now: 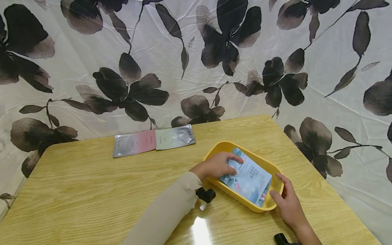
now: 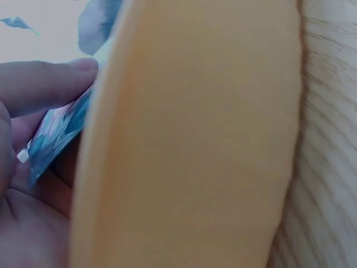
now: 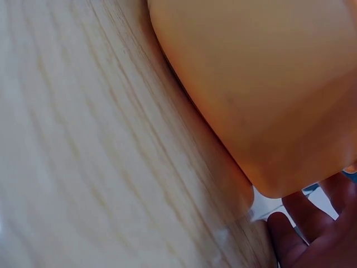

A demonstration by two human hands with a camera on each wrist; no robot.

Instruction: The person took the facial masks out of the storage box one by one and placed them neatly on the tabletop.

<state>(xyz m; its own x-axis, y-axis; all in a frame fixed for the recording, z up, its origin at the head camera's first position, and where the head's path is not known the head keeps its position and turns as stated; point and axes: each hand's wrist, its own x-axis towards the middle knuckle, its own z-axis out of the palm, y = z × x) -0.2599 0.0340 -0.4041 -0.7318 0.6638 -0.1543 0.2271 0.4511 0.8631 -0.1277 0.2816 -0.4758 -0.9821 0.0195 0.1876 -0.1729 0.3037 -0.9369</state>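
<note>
Packets [image 1: 249, 182] in a tray [image 1: 264, 164] on the table [image 1: 92, 197], two pouches [image 1: 136, 143] farther back to its left.

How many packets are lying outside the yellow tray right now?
2: a pink-and-silver packet and, just right of it, a green-and-silver packet, both near the table's back edge. The sleeve or yellow tray might hide others.

Smooth, satin-looking plastic forms the yellow tray [image 1: 264, 163] toward the right edge of a wood-grained tabletop [image 1: 92, 190], whose glossy surface throws back a white glare. Inside lies a smooth-faced blue packet [image 1: 251, 178]. Along the far edge, a pink sachet [image 1: 136, 142] and a green sachet [image 1: 174, 137] gleam — metallic, foil-like at their silver ends — before creased, faintly shiny cloth [image 1: 190, 68].
</note>
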